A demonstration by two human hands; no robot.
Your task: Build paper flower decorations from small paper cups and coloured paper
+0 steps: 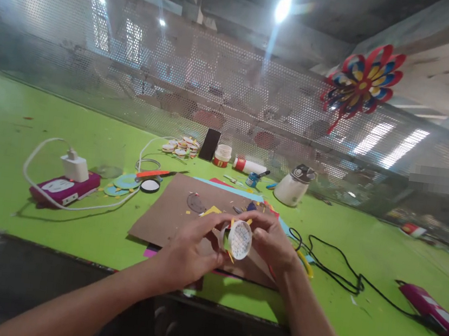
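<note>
A small round white craft piece [241,240] with a grey-speckled face, a green patch on its side and yellow strips sticking out is held up over a brown cardboard sheet [162,212]. My left hand [190,248] is closed around its left side, thumb below and fingers behind. From the right, my right hand [275,242] pinches near its upper edge, by a yellow strip; some fingertips are hidden. Under the hands, yellow and dark paper scraps [214,211] lie on the cardboard, beside a drawn round outline [196,203].
On the green table [87,249] stand a purple power strip [83,188] with a white charger, a phone [210,144], a red-and-white tub [222,156], a blue ink bottle [252,179] and a white jug [292,186]. An orange cutter [153,174] lies left; black cable [339,261] runs right.
</note>
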